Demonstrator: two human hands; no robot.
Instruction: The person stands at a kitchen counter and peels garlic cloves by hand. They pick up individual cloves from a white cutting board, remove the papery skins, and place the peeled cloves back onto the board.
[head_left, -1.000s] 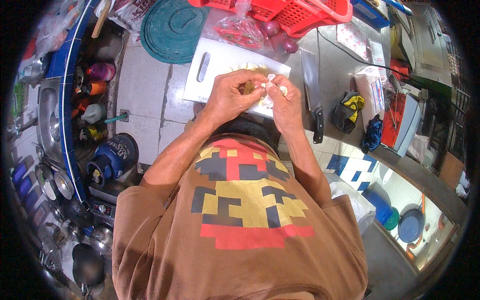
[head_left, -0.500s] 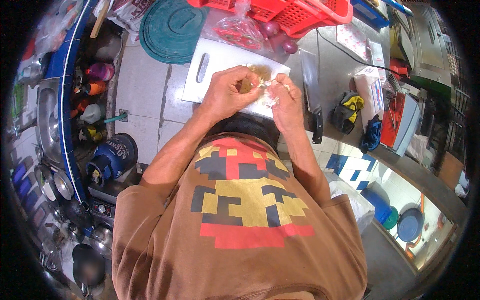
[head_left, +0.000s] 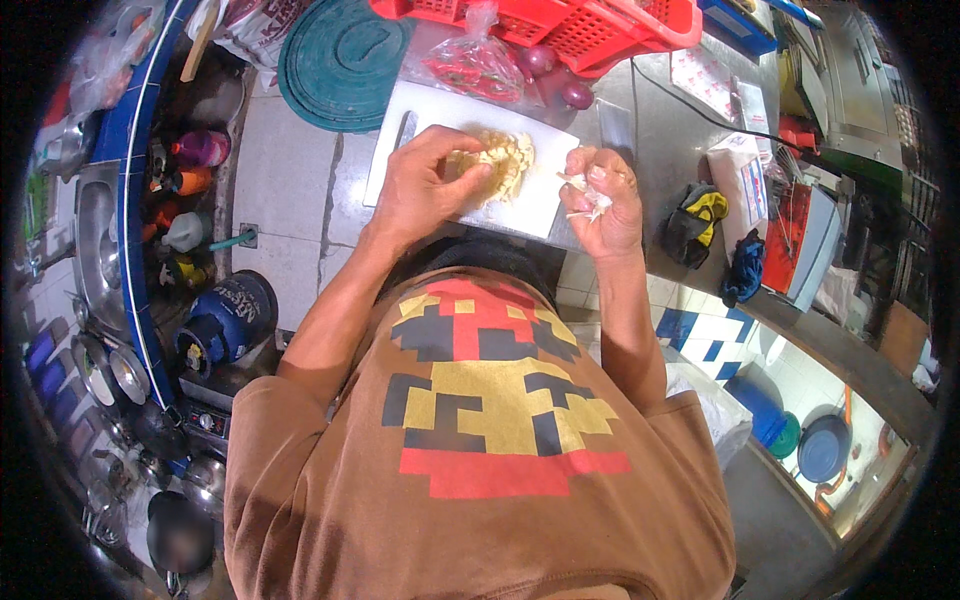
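Note:
A pile of pale, peeled garlic cloves (head_left: pixel 515 160) lies on the white cutting board (head_left: pixel 540 215) in front of me. My left hand (head_left: pixel 420 185) is over the board at the pile's left side. Its thumb and fingers are bent but apart, with pale garlic showing between them. Off the board's right edge, my right hand (head_left: pixel 610 210) is curled around papery white garlic skins (head_left: pixel 598 203) that stick out between the fingers. A wide knife blade (head_left: pixel 615 125) lies just beyond that hand, which hides the handle.
Behind the board are a bag of red chillies (head_left: pixel 475 70), red onions (head_left: pixel 577 95) and a red basket (head_left: pixel 600 35). A round green lid (head_left: pixel 345 65) lies back left. Yellow-and-black cloth (head_left: pixel 695 222) and a whisk (head_left: pixel 785 165) are to the right. A blue gas cylinder (head_left: pixel 235 310) stands at lower left.
My hands have come apart. The left has moved left to the garlic pile, now in plain sight, while the right has shifted right off the board with the skins and covers the knife handle.

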